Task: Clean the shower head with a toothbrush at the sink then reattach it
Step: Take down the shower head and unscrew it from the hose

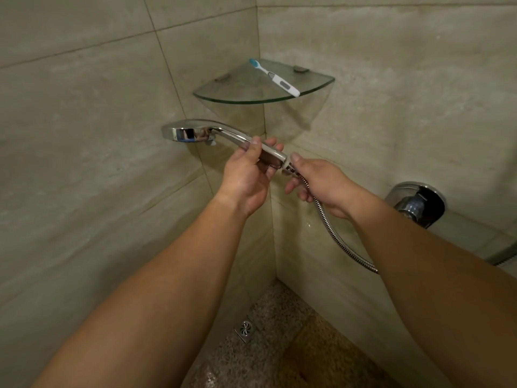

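Chrome catches the light on the shower head (195,131), which the head camera shows held out in front of a tiled corner, its round spray face at the left and its handle running down to the right. At the handle, the left hand (247,175) grips with fingers curled round from below and the thumb laid along the top. Just beside it, the right hand (319,182) pinches the nut at the end of the metal hose (340,242) between thumb and forefinger, right where the hose meets the butt of the handle; the other fingers of that hand are loosely curled under the hose. Whether the nut is fully threaded onto the handle cannot be told. From the right hand the hose hangs down and sweeps away to the right, passing behind the right forearm. Above the hands, a glass corner shelf (237,93) is fixed to the two walls, and a white toothbrush (277,78) with blue bristles lies flat on it, bristle end toward the corner, well apart from the shower head. On the right wall sits a chrome mixer valve (416,203). Far below, a small square drain (244,330) is set in the speckled floor near the corner.
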The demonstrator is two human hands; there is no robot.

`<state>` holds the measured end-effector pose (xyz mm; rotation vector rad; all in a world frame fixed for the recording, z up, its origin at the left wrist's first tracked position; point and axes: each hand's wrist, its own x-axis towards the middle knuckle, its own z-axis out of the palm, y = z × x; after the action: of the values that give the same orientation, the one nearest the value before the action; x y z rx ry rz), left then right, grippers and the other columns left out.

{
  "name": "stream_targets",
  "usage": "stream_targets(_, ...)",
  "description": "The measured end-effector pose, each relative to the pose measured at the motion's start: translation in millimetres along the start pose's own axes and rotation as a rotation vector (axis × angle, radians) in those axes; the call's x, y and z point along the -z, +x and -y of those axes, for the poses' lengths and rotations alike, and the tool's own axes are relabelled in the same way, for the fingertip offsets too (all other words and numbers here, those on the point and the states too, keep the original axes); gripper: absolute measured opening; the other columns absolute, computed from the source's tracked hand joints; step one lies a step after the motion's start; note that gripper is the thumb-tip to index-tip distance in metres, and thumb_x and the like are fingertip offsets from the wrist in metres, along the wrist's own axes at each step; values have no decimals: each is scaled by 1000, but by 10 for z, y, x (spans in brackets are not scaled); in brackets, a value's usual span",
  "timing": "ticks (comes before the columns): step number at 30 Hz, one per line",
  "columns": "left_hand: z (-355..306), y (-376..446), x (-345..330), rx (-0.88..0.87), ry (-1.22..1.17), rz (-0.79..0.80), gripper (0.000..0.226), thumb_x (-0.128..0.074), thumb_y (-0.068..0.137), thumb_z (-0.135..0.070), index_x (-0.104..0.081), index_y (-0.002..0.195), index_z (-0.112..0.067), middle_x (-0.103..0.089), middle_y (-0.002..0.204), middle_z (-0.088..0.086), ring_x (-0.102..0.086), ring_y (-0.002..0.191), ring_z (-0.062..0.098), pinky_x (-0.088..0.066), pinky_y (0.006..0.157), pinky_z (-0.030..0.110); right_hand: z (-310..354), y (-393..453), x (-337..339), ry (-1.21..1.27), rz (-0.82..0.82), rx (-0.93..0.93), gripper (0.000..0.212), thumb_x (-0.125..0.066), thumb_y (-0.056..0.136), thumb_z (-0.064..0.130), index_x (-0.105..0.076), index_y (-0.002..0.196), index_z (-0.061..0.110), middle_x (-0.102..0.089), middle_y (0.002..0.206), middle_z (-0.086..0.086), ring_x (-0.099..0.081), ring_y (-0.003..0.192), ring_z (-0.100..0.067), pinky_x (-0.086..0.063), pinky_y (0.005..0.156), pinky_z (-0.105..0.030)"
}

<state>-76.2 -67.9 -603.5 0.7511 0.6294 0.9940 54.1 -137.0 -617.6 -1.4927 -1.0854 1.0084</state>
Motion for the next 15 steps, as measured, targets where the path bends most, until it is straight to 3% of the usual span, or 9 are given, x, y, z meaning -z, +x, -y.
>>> stream_targets(5,9,6,-56,-5,33,-2,17,-44,109,-19,-57,102,-11,-67,110,13,-67,103,23,-46,109,47,-9,7,43,25,-17,107,8,-59,98,12,-51,98,13,-61,74,-5,-45,46,-8,-35,43,-19)
stream_targets(10,27,63,-78,0,23,-8,16,-46,109,-20,-57,109,-8,-66,118,15,-67,110,24,-55,96,41,32,31,80,-41,-14,60,22,-51,102,36,-62,103,17,-66,78,-4,-46,49,-10,-36,45,-22)
stream_targets(15,53,74,-104,6,24,-28,18,-45,109,-19,-58,103,-10,-68,108,12,-67,103,22,-51,102,42,-17,75,100,-24,-46,134,4,-60,98,12,-58,99,16,-58,75,-3,-44,49,-4,-37,45,-15)
